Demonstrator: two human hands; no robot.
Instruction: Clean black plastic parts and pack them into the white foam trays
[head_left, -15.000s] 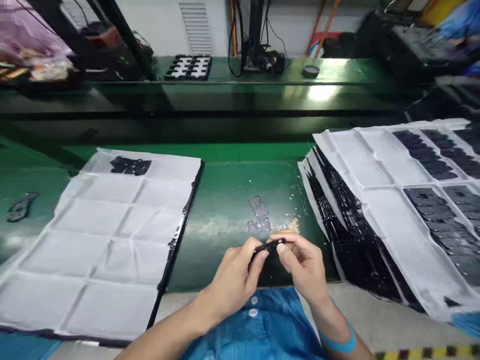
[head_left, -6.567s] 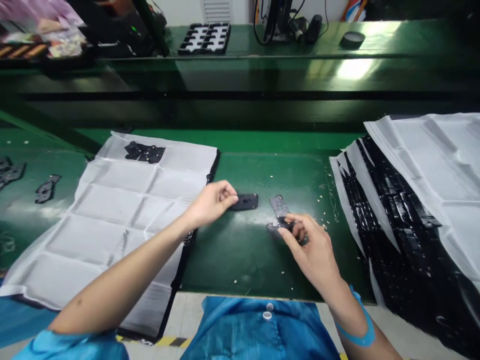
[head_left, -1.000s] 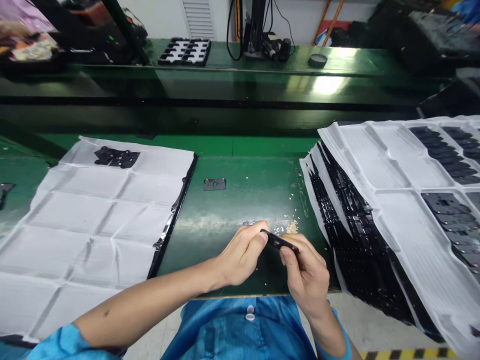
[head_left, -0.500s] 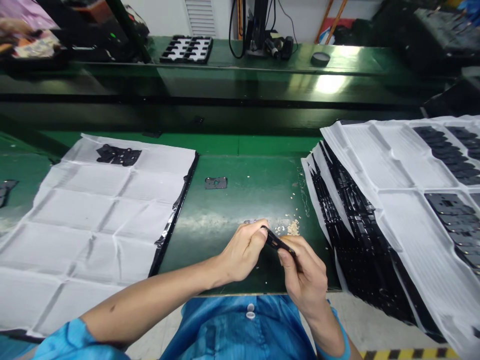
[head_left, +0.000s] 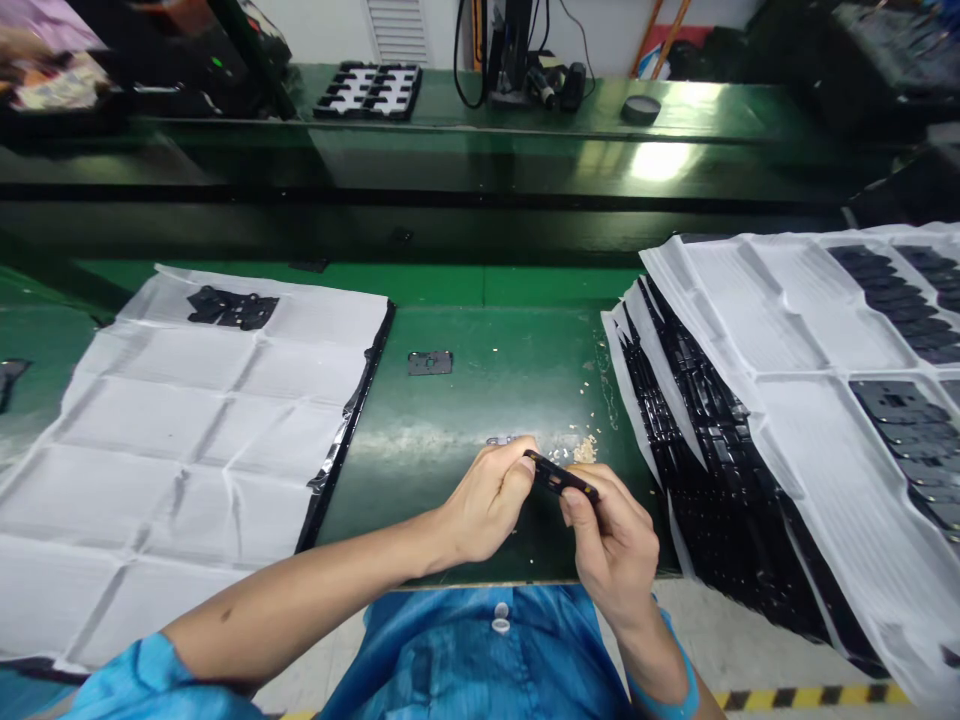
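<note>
Between my two hands is a small black plate-like part (head_left: pixel 556 476), tilted so its edge faces up. My left hand (head_left: pixel 491 500) pinches its left end between thumb and fingers. At its right end, the thumb and fingers of my right hand (head_left: pixel 613 530) are closed on it. Just beyond the hands, a little heap of pale tan bits (head_left: pixel 585 450) lies on the green table (head_left: pixel 420 500). A small clear or metallic piece (head_left: pixel 498 440) rests behind my left hand. Farther back lies another flat black part (head_left: pixel 430 363) with a hole in it.
On the left, a white-covered tray (head_left: pixel 187 420) bears a few black parts (head_left: pixel 232 308). Stacked trays (head_left: pixel 810 430) with white sheets and rows of black parts stand at the right. A raised green shelf (head_left: pixel 450 150) crosses the back, with a black-and-white tray (head_left: pixel 369 90).
The right end of the black part has shifted slightly right with my right hand, and the part is turned a little. The camera view has moved slightly.
</note>
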